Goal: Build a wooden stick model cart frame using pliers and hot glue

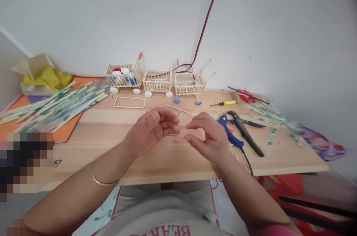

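Observation:
Both my hands hover over the middle of the wooden board (167, 161), fingertips almost meeting. My left hand (152, 130) is curled, thumb pressed over the bent fingers, closed on something too small to make out; a thin sliver of stick shows just under its fingertips. My right hand (208, 137) is curved in a C, its forefinger reaching to the left fingertips and its thumb apart below, with nothing visible in it. A gold bangle (103, 182) sits on my left wrist.
Three small stick-built carts (158, 79) stand along the wall, one filled with bottle caps. A flat stick frame (129, 102), loose sticks, a blue glue gun (230, 133), black pliers (247, 131), a yellow screwdriver (225, 103) and wrapped chopsticks (55, 107) lie on the board.

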`<move>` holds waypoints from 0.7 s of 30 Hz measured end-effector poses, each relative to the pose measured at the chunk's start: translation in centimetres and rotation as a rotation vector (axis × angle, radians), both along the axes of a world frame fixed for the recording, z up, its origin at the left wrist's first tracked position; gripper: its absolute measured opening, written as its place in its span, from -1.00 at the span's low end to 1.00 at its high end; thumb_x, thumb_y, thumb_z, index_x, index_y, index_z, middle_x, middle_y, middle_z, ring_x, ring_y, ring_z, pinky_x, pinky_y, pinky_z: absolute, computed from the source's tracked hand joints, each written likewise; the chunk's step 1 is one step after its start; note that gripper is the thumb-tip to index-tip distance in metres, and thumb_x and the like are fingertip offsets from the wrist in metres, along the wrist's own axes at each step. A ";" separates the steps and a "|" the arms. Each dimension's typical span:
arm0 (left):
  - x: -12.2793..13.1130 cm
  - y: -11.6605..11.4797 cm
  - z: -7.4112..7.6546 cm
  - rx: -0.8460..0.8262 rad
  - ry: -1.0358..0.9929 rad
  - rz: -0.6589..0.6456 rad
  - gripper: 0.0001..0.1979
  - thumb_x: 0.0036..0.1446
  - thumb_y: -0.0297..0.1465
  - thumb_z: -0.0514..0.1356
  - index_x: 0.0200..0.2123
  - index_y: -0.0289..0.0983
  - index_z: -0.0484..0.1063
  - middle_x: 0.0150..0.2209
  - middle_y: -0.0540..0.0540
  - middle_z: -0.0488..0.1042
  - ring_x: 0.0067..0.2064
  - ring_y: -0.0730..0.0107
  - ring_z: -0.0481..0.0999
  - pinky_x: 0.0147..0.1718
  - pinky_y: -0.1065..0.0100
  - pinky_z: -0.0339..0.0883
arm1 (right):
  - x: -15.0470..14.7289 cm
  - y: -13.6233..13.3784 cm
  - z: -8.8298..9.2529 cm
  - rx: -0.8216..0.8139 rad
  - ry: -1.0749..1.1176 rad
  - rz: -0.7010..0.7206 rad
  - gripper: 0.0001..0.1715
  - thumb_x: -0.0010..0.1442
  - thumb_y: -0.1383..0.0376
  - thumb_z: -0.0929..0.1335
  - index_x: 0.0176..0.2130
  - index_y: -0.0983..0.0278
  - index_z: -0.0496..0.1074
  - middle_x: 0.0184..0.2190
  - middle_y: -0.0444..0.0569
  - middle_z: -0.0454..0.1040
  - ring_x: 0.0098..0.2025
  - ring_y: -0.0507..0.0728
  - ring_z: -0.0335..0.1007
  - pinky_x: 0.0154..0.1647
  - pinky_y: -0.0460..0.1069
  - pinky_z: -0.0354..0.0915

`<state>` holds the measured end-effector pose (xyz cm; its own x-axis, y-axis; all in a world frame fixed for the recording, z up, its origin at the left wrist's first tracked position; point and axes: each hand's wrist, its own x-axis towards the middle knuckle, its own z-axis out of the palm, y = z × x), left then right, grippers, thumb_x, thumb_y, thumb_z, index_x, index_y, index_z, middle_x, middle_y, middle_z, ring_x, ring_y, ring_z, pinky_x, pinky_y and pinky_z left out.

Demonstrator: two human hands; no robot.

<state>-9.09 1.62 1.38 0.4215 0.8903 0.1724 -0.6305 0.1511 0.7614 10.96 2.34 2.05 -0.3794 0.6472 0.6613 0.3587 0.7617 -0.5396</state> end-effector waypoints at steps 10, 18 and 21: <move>-0.9 0.3 0.2 0.026 -0.098 -0.069 -0.65 0.15 -0.18 0.12 -0.13 -0.30 0.44 -0.08 -0.19 0.47 -0.01 0.17 0.45 0.05 0.14 0.26 | -1.6 0.7 1.7 0.070 -0.184 0.038 -0.93 0.17 0.41 0.26 -0.33 0.24 0.27 -0.39 -0.05 0.34 -0.29 0.09 0.26 -0.24 0.05 0.22; -2.8 0.9 1.7 0.102 -0.026 0.150 -0.55 0.04 -0.02 0.15 -0.15 -0.22 0.46 0.02 -0.18 0.43 0.10 0.04 0.36 -0.07 0.11 0.38 | 0.2 4.8 1.0 0.169 -0.011 -0.130 -0.88 0.19 0.38 0.19 -0.41 0.22 0.14 -0.46 -0.09 0.20 -0.38 0.09 0.17 -0.34 0.02 0.14; -4.5 1.9 2.3 0.043 -0.070 0.413 -0.58 0.07 -0.02 0.11 -0.27 -0.25 0.50 -0.17 -0.16 0.51 -0.12 0.22 0.50 -0.28 0.28 0.44 | 1.5 6.2 -0.4 0.104 0.031 -0.254 -0.75 0.25 0.35 0.13 -0.48 0.22 0.11 -0.54 -0.13 0.15 -0.48 0.06 0.11 -0.43 0.00 0.07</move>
<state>-13.58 3.52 3.66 0.0169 0.9733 0.2290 -0.6815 -0.1563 0.7149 12.48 8.51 1.69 -0.1923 0.6468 0.7380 0.5296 0.7016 -0.4768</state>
